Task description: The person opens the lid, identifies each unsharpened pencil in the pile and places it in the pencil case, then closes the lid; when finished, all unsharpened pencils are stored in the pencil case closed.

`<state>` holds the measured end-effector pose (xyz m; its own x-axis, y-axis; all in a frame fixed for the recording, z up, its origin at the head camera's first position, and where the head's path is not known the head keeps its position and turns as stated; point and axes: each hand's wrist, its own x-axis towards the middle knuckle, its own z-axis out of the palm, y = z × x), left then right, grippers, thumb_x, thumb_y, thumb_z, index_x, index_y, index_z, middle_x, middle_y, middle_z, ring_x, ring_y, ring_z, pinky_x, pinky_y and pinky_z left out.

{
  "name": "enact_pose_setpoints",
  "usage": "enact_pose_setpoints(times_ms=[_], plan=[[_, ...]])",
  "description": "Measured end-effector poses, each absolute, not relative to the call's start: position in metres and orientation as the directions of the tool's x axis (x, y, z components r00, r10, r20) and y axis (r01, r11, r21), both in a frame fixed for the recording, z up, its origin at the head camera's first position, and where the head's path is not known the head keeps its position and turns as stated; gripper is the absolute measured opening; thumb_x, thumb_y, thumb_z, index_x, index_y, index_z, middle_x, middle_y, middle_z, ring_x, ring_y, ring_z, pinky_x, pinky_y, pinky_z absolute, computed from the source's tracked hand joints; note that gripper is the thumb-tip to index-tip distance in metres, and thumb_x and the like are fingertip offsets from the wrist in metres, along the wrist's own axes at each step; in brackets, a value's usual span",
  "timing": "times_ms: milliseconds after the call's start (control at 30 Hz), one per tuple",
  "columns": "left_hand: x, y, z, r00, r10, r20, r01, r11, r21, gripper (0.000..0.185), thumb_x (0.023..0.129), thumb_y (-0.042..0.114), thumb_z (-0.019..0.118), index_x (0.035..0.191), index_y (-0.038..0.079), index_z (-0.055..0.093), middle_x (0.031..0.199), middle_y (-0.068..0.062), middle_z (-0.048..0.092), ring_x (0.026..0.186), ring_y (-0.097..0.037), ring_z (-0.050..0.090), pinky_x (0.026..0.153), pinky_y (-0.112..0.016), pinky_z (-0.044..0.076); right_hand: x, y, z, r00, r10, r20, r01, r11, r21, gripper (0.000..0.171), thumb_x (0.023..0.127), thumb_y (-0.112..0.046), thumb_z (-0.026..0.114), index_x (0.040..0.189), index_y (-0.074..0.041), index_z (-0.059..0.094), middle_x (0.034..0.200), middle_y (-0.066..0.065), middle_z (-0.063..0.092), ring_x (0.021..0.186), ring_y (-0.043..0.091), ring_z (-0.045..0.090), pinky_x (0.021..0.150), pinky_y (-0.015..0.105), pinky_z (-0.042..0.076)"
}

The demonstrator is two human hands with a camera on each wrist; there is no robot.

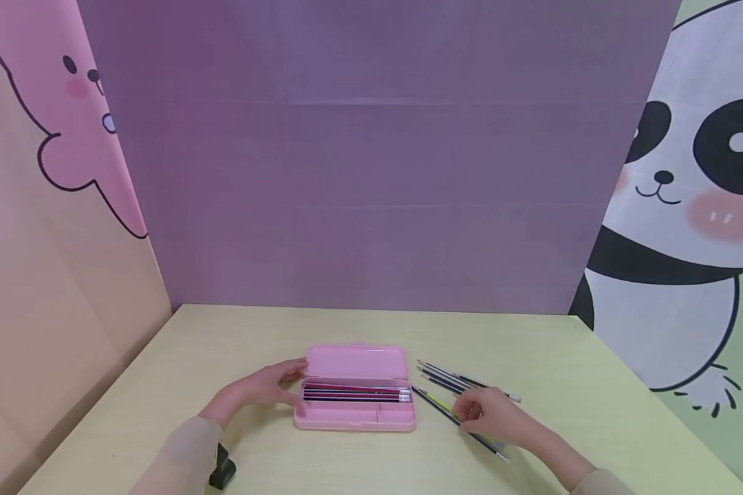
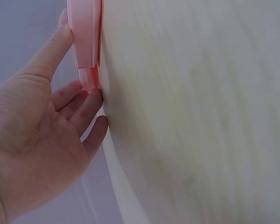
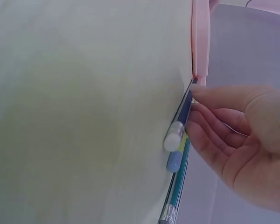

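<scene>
Left hand (image 1: 266, 388) rests with spread fingers against the open pink pencil case (image 1: 355, 390) (lower centre of the frame); right hand (image 1: 492, 416) pinches a pencil (image 1: 436, 407) lying on the surface (image 1: 532, 344)

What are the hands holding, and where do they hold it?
The right hand pinches a pencil on the table near its eraser end. The left hand steadies the pink pencil case at its left end.

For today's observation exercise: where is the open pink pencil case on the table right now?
In the head view, the pink pencil case lies open at the table's near middle, the left hand touching its left end and loose pencils just to its right.
</scene>
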<state>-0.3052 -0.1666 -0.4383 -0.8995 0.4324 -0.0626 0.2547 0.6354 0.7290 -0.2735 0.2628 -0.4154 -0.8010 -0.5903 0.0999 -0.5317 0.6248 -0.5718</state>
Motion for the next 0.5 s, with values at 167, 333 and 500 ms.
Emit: enact_pose_setpoints(times_ms=[167,333,500], plan=[[-0.3036,-0.1669,-0.4377,-0.895,0.442,-0.061,0.262,0.632,0.729,0.091,0.076,0.031,0.078,0.146,0.001,0.029,0.149,-0.02,0.034,0.135,-0.038,0.035,0.112,-0.05,0.027,-0.2752,0.2664,-0.416,-0.804,-0.59,0.072,-0.517,0.634,-0.575,0.014,0.078,-0.009,0.074,0.088,-0.005,0.065,0.078,-0.002,0.062,0.066,-0.001,0.052,0.059,0.019,0.049],[-0.3039,-0.1667,-0.4377,-0.895,0.442,-0.061,0.263,0.632,0.729,0.09,0.076,0.031,0.078,0.146,0.002,0.029,0.149,-0.019,0.033,0.136,-0.037,0.034,0.112,-0.049,0.028,-0.2773,0.2703,-0.4167,-0.796,-0.599,0.092,-0.537,0.628,-0.563,0.013,0.078,-0.008,0.073,0.088,-0.003,0.066,0.08,0.0,0.065,0.068,-0.002,0.054,0.06,0.019,0.05],[-0.3042,-0.1665,-0.4368,-0.897,0.437,-0.064,0.254,0.629,0.735,0.09,0.076,0.032,0.077,0.146,0.002,0.028,0.149,-0.019,0.033,0.136,-0.037,0.033,0.113,-0.049,0.027,-0.2775,0.2731,-0.4167,-0.808,-0.579,0.111,-0.548,0.668,-0.503,0.009,0.078,-0.012,0.073,0.083,-0.005,0.07,0.077,-0.003,0.066,0.067,-0.005,0.053,0.058,0.018,0.049]])
